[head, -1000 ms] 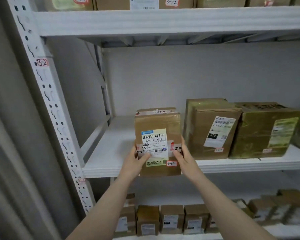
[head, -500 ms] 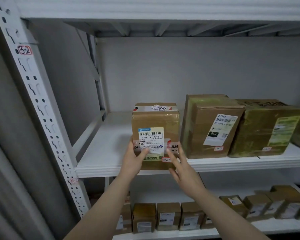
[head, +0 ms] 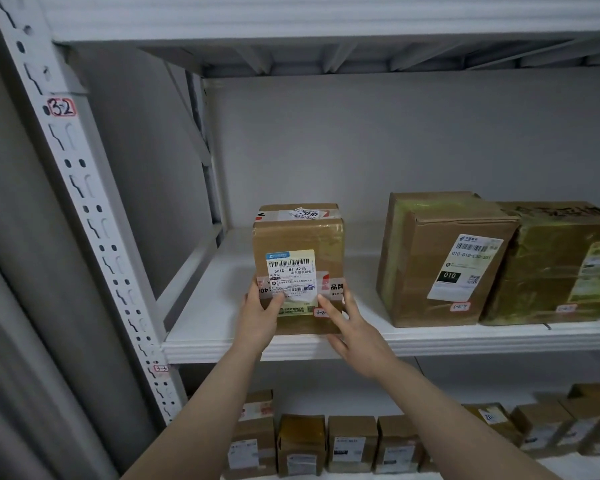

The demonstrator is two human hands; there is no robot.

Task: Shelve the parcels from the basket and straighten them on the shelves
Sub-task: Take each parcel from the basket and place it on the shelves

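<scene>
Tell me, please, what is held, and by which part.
The labelled parcel, at its lower left corner, in the left hand; the right hand only touches its lower right.

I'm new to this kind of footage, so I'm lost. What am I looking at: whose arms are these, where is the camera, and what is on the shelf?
There is no machine here: a person works with two bare hands, and one wide-angle camera worn on the head looks forward and down, so the arms reach in from the bottom. The small brown cardboard parcel with a white barcode label stands near the front edge of the white metal shelf. The left hand grips its lower left corner, thumb on the front; the right hand touches the front with straight fingers. To the right, apart from it, stand a larger brown cardboard box and a greenish tape-wrapped box. A row of small cardboard parcels sits on the shelf below.
</scene>
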